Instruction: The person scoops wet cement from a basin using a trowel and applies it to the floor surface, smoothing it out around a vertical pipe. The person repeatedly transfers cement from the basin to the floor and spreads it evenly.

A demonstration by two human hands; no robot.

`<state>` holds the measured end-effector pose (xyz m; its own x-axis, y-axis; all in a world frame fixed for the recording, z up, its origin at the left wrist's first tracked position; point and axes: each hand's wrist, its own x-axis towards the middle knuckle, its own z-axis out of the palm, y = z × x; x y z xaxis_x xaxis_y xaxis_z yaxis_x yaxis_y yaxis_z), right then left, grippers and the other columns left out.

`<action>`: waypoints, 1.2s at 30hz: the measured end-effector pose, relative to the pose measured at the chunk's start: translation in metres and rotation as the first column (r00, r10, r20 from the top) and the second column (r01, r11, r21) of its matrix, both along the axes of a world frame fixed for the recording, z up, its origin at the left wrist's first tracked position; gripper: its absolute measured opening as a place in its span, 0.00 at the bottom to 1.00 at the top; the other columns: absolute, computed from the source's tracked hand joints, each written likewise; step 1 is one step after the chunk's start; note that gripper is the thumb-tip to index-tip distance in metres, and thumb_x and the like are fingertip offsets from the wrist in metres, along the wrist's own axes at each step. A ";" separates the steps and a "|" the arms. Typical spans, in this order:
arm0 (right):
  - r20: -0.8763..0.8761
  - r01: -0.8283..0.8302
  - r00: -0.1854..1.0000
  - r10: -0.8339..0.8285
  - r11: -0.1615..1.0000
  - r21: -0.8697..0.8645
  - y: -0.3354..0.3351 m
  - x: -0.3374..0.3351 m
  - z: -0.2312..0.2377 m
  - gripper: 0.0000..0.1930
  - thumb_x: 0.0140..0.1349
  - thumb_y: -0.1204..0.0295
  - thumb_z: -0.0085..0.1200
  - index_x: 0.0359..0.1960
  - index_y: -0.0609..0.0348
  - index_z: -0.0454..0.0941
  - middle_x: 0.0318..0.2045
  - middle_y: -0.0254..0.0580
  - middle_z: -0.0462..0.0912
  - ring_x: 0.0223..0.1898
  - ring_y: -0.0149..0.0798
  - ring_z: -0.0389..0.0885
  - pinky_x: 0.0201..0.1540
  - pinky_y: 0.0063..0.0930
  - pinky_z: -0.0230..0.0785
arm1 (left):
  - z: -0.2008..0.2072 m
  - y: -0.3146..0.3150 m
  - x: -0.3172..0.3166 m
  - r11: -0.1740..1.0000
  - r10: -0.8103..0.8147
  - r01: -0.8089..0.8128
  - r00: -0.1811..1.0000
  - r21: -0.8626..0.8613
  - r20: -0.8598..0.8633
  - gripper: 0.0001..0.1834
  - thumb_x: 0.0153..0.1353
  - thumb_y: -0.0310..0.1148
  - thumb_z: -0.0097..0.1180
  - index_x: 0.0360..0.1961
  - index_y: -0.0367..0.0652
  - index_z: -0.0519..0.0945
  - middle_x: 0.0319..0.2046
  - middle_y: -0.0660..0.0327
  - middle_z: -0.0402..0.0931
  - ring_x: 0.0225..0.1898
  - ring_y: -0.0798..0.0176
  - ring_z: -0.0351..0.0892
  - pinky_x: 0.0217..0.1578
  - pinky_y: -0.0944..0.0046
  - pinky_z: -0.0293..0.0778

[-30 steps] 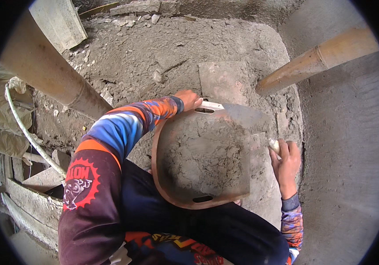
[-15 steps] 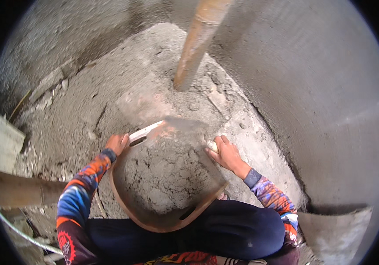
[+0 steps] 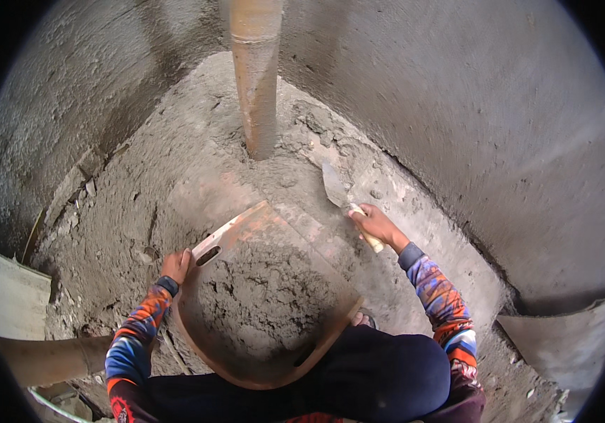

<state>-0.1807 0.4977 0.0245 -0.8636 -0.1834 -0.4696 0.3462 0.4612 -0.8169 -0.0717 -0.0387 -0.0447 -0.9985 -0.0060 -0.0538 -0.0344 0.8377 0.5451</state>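
Observation:
My right hand (image 3: 375,225) is closed around the pale handle of a trowel (image 3: 333,185), whose metal blade points up and left over the floor beyond the pan. On the left, my left hand (image 3: 176,266) grips the rim of a scoop-shaped pan (image 3: 188,330) beside its slotted handle hole. The pan's curved side rests toward my legs and its flat open edge faces away. A heap of grey, crumbly mortar (image 3: 263,296) fills much of it. The trowel is apart from the pan.
A bamboo pole (image 3: 254,92) stands in the corner, and another bamboo piece (image 3: 56,356) lies at the left. Rough grey walls (image 3: 457,106) meet behind. Curved pale sheets (image 3: 563,335) lean at the right and left (image 3: 13,292). Mortar and rubble cover the floor (image 3: 122,240).
The trowel has come out from over the pan to the right, and its blade now shows clearly. My left hand keeps its hold on the rim. The view has shifted.

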 end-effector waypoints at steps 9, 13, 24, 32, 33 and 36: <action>0.017 0.253 0.967 -0.253 0.961 -0.108 -0.031 -0.025 -0.046 0.17 0.62 0.61 0.49 0.36 0.67 0.71 0.20 0.40 0.74 0.17 0.36 0.74 0.20 0.32 0.67 | 0.009 0.019 -0.006 0.999 0.032 -0.031 0.998 -0.028 0.054 0.24 0.66 0.45 0.38 0.25 0.35 0.76 0.18 0.41 0.71 0.23 0.37 0.73 0.27 0.50 0.68; 0.009 0.349 0.937 -0.350 0.932 -0.098 -0.064 -0.031 -0.060 0.19 0.61 0.61 0.50 0.35 0.71 0.74 0.24 0.50 0.78 0.22 0.43 0.79 0.24 0.36 0.71 | 0.008 0.009 0.002 0.999 0.043 -0.042 0.998 -0.021 0.045 0.24 0.66 0.45 0.38 0.25 0.35 0.76 0.18 0.41 0.71 0.23 0.38 0.73 0.27 0.50 0.68; -0.147 0.545 0.837 -0.528 0.777 0.313 -0.096 -0.092 -0.048 0.25 0.54 0.56 0.54 0.42 0.70 0.79 0.43 0.60 0.80 0.48 0.56 0.78 0.50 0.42 0.70 | 0.004 0.007 0.003 0.998 0.033 -0.033 0.999 -0.059 -0.001 0.25 0.66 0.46 0.39 0.25 0.35 0.77 0.21 0.39 0.71 0.25 0.36 0.74 0.29 0.48 0.68; -0.098 0.642 0.761 -0.641 0.724 0.251 -0.040 -0.091 -0.074 0.24 0.53 0.57 0.57 0.38 0.72 0.79 0.39 0.59 0.82 0.45 0.56 0.80 0.46 0.41 0.72 | -0.006 0.022 -0.010 1.000 -0.025 0.025 1.000 0.014 0.002 0.24 0.66 0.47 0.40 0.29 0.36 0.77 0.24 0.39 0.73 0.29 0.35 0.74 0.31 0.47 0.69; -0.137 0.645 0.759 -0.637 0.705 0.294 -0.057 -0.088 -0.073 0.24 0.53 0.57 0.57 0.38 0.72 0.79 0.39 0.60 0.81 0.45 0.56 0.80 0.47 0.40 0.72 | -0.004 0.016 -0.005 1.000 -0.022 0.022 1.000 0.013 -0.009 0.24 0.66 0.47 0.40 0.29 0.36 0.77 0.24 0.39 0.73 0.29 0.35 0.74 0.31 0.47 0.69; -0.215 0.653 0.755 -0.620 0.678 0.338 -0.116 -0.085 -0.053 0.22 0.53 0.59 0.57 0.39 0.70 0.79 0.41 0.60 0.81 0.47 0.55 0.79 0.48 0.39 0.72 | -0.001 -0.012 0.009 1.000 0.015 -0.015 1.000 0.001 0.008 0.24 0.66 0.48 0.40 0.29 0.37 0.78 0.25 0.39 0.73 0.30 0.35 0.74 0.32 0.47 0.69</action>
<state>-0.2659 0.3817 -0.0283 -0.7417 0.5967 -0.3063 0.6145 0.4215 -0.6669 -0.0626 -0.0511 -0.0452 -0.9978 -0.0205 -0.0623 -0.0512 0.8365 0.5456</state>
